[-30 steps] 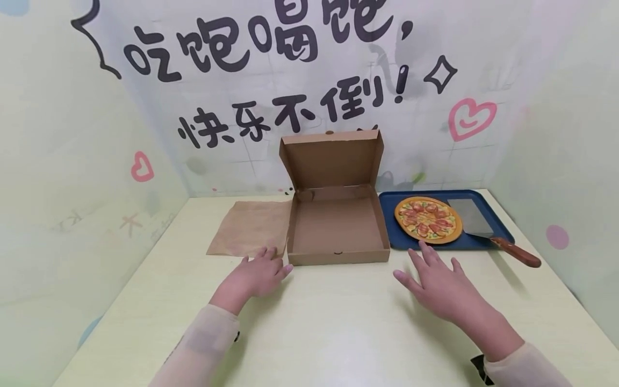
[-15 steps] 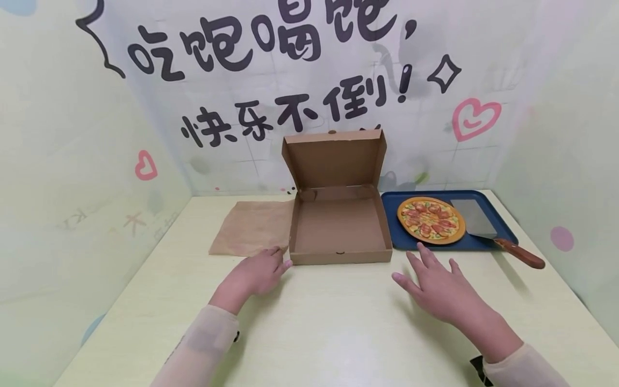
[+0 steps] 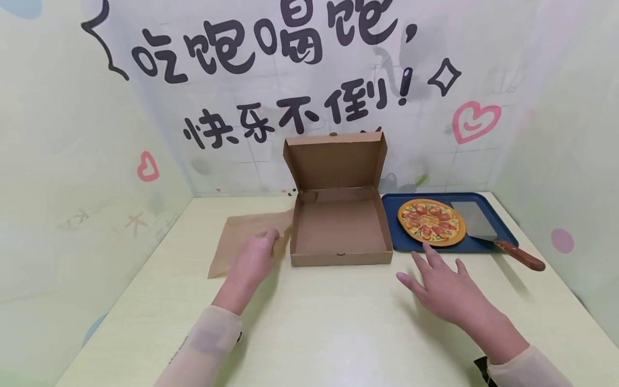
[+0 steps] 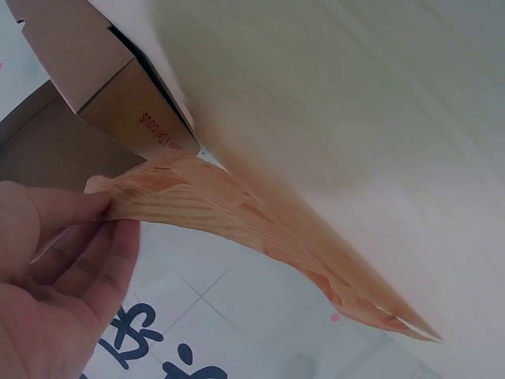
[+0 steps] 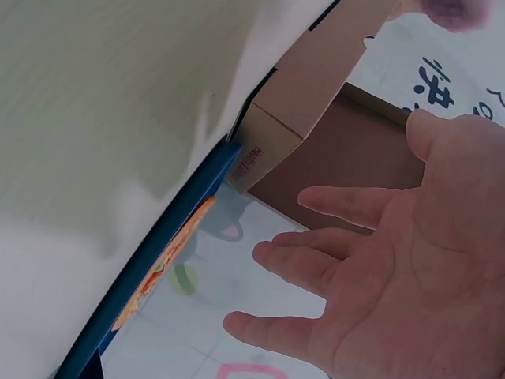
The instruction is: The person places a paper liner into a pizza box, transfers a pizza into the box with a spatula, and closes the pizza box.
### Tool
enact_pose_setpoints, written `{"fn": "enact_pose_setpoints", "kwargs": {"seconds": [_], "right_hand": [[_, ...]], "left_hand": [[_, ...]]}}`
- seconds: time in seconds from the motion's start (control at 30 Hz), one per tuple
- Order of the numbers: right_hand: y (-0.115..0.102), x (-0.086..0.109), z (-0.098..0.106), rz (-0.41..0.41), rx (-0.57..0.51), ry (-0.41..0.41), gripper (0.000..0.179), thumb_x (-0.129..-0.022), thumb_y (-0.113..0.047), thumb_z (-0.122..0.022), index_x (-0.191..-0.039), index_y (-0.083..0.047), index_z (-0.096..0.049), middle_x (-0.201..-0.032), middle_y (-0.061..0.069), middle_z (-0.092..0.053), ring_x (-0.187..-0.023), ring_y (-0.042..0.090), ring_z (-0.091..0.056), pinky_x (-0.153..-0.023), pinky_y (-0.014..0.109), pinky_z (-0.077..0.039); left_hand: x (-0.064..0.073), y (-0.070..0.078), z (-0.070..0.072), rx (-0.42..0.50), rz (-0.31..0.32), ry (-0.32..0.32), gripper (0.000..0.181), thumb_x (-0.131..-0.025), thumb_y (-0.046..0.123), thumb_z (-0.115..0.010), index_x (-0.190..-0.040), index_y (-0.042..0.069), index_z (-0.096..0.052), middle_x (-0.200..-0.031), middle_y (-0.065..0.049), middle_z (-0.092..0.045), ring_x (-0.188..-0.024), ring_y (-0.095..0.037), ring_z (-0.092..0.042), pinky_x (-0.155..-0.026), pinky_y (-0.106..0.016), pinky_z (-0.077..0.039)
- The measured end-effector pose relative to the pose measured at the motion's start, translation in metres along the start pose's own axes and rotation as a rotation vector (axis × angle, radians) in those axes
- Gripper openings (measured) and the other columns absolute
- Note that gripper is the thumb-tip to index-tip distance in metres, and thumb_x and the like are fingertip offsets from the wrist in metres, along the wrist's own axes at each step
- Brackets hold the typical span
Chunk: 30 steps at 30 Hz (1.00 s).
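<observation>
The left hand [image 3: 251,258] pinches the paper [image 3: 237,234] between thumb and fingers at its near right part, which is held up and creased (the left wrist view shows the rest sagging away from the grip). Most of the paper lies beyond and to the left of that hand. Just right of it stands the box [image 3: 340,259], lid raised; whether paper and box touch, I cannot tell. The right hand [image 3: 450,293] holds nothing, fingers spread, near the tray [image 3: 392,228]. On the tray are the pizza [image 3: 430,223] and the spatula [image 3: 476,220], its handle jutting over the edge.
</observation>
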State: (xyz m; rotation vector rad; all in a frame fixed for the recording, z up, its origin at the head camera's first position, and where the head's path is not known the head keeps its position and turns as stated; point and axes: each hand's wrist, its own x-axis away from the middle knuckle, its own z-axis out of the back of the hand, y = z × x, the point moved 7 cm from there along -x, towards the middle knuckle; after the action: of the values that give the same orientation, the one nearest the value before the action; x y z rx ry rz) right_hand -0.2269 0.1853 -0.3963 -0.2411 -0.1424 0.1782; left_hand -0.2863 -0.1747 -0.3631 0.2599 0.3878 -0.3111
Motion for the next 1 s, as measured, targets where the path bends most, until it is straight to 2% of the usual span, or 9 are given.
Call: {"fn": "enact_pose_setpoints", "kwargs": {"seconds": [0.13,0.23,0.37,0.47,0.6,0.73,1.0], "right_hand": [[0.002,0.001,0.001,-0.003,0.003,-0.001,0.089,-0.107,-0.071,-0.039,-0.159,0.0,-0.045,-0.17,0.037,-0.023,-0.152,0.057,-0.037,-0.118,0.086,-0.018],[0.004,0.001,0.002,-0.01,0.009,-0.006,0.091,-0.106,-0.073,-0.038,-0.159,0.001,-0.045,-0.169,0.038,-0.023,-0.151,0.057,-0.038,-0.118,0.086,-0.017],[0.006,0.0,0.003,-0.018,0.016,-0.004,0.091,-0.106,-0.073,-0.039,-0.159,0.001,-0.045,-0.169,0.039,-0.023,-0.151,0.058,-0.036,-0.118,0.086,-0.018],[0.007,0.0,0.004,-0.018,0.017,0.001,0.092,-0.105,-0.074,-0.037,-0.159,0.001,-0.045,-0.169,0.039,-0.023,-0.152,0.058,-0.035,-0.118,0.086,-0.017],[0.009,0.001,0.004,-0.018,0.015,0.002,0.096,-0.104,-0.077,-0.034,-0.159,0.001,-0.044,-0.169,0.038,-0.023,-0.152,0.058,-0.034,-0.118,0.086,-0.017],[0.011,0.001,0.004,-0.017,0.012,0.006,0.096,-0.104,-0.077,-0.035,-0.159,0.001,-0.045,-0.169,0.038,-0.022,-0.152,0.058,-0.034,-0.117,0.086,-0.017],[0.015,0.003,0.009,-0.018,0.008,0.033,0.093,-0.105,-0.074,-0.038,-0.158,0.002,-0.045,-0.169,0.038,-0.024,-0.155,0.057,-0.029,-0.116,0.087,-0.018]], "left_hand": [[0.001,0.007,0.007,-0.025,-0.043,0.061,0.033,-0.095,-0.009,-0.065,-0.126,0.0,-0.066,-0.094,-0.02,-0.077,-0.056,-0.022,-0.058,-0.053,-0.033,-0.054],[0.001,0.014,0.012,-0.056,-0.079,0.105,0.043,-0.092,-0.012,-0.065,-0.134,0.0,-0.064,-0.095,-0.019,-0.076,-0.052,-0.019,-0.052,-0.049,-0.029,-0.05],[0.002,0.028,0.019,-0.098,-0.157,0.174,0.041,-0.091,-0.015,-0.064,-0.129,0.0,-0.066,-0.091,-0.017,-0.074,-0.053,-0.023,-0.057,-0.049,-0.031,-0.051],[0.003,0.041,0.023,-0.145,-0.243,0.239,0.038,-0.087,-0.018,-0.066,-0.121,-0.001,-0.067,-0.089,-0.016,-0.074,-0.059,-0.028,-0.064,-0.052,-0.033,-0.055],[0.006,0.056,0.026,-0.212,-0.335,0.307,0.037,-0.082,-0.018,-0.069,-0.114,0.001,-0.071,-0.087,-0.012,-0.075,-0.065,-0.026,-0.067,-0.054,-0.033,-0.055],[0.005,0.069,0.025,-0.23,-0.37,0.32,0.035,-0.084,-0.015,-0.071,-0.114,0.002,-0.073,-0.088,-0.01,-0.077,-0.07,-0.024,-0.07,-0.057,-0.032,-0.057],[-0.002,0.092,0.015,-0.248,-0.398,0.261,0.034,-0.087,-0.012,-0.074,-0.118,0.002,-0.073,-0.098,-0.011,-0.079,-0.081,-0.024,-0.076,-0.067,-0.032,-0.063]]}}
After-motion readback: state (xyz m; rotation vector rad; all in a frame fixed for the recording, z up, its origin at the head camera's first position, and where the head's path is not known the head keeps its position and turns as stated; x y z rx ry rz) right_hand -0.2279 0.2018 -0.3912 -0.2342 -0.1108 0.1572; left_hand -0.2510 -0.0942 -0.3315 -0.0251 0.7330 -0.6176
